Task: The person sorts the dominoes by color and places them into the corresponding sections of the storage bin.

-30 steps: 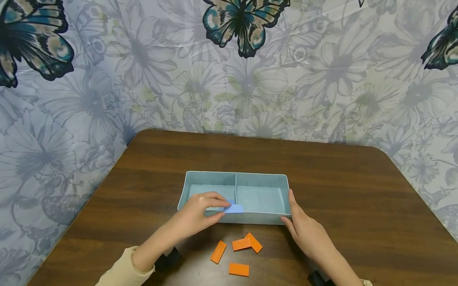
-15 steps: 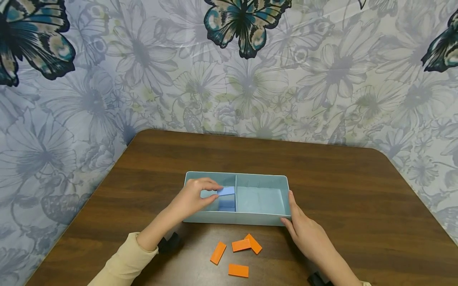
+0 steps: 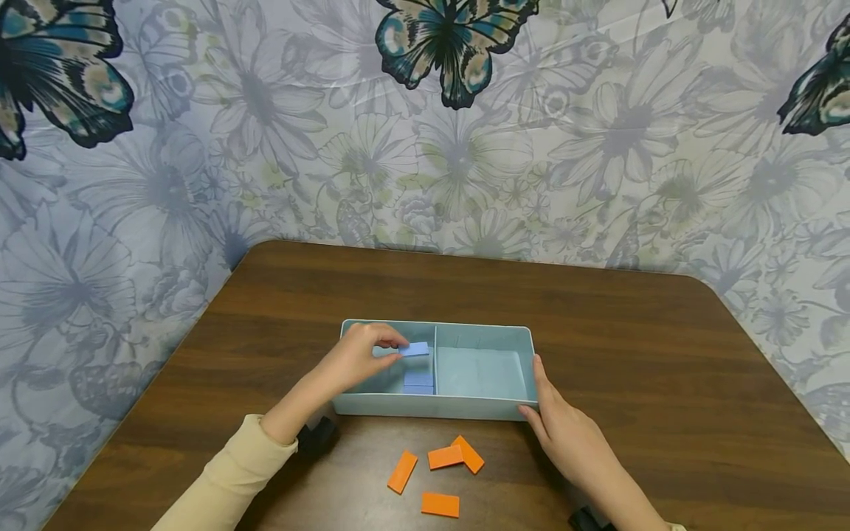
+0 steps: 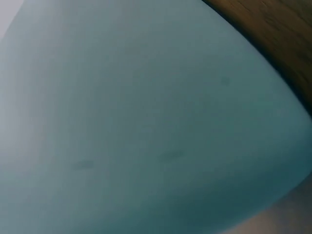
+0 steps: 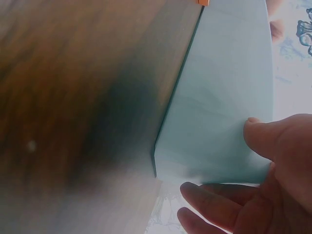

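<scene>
1. The left hand (image 3: 358, 358) pinches a small blue block (image 3: 415, 349) between thumb and fingertips, holding it over the left compartment of a pale blue box (image 3: 434, 404), close to the divider (image 3: 435, 358).
2. Beneath the held block, more blue blocks (image 3: 418, 381) lie in the same compartment against the divider; how many cannot be told.
3. The right hand (image 3: 564, 428) rests with fingers straight against the box's right end, at the near corner; the right wrist view shows the thumb (image 5: 258, 139) flat on the outer wall and the fingers (image 5: 214, 204) beside the corner.
4. The box's right compartment shows only its bare floor.
5. The left wrist view is filled by a blurred pale blue surface, with a strip of brown wood at the upper right.
6. Four orange blocks (image 3: 441, 472) lie on the brown wooden table (image 3: 631, 332) just in front of the box, between the two forearms; two of them overlap or touch, the other two lie apart.
7. A cream sleeve (image 3: 226, 483) covers the left forearm.
8. Behind the table hangs a flowered backdrop with large butterflies (image 3: 454, 40).
</scene>
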The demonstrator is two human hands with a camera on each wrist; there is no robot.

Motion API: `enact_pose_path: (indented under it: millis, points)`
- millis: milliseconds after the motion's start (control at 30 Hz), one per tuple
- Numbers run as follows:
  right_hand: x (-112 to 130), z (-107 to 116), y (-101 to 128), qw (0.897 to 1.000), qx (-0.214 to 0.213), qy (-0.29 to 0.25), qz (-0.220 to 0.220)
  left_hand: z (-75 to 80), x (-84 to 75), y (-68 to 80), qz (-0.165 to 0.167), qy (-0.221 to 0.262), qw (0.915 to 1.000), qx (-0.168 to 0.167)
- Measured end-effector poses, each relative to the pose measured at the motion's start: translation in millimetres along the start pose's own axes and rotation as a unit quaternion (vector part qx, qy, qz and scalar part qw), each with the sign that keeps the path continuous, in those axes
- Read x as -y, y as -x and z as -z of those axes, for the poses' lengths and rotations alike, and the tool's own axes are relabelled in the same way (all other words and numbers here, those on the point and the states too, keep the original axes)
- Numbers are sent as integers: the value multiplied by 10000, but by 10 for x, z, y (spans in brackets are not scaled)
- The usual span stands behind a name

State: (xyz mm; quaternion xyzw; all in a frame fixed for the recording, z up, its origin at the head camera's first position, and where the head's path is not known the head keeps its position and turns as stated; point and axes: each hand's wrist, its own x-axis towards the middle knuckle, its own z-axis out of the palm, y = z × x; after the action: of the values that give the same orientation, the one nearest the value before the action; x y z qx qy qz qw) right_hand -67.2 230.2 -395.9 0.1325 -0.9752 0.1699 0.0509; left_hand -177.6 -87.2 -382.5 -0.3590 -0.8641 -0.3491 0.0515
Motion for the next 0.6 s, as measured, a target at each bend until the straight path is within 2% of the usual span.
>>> enact_pose_path:
  millis: [167,433,600]
  points:
    - [8,0,-4,10000,12,6,-5,-35,51,-21,115,-163,9995,241]
    - [15,4,-8,10000,14,-19,-14,-80,37,-106,269,-319,9976,559]
    - [30,-1,-5,10000,48,-30,-35,-116,61,-112,237,-409,9968,652]
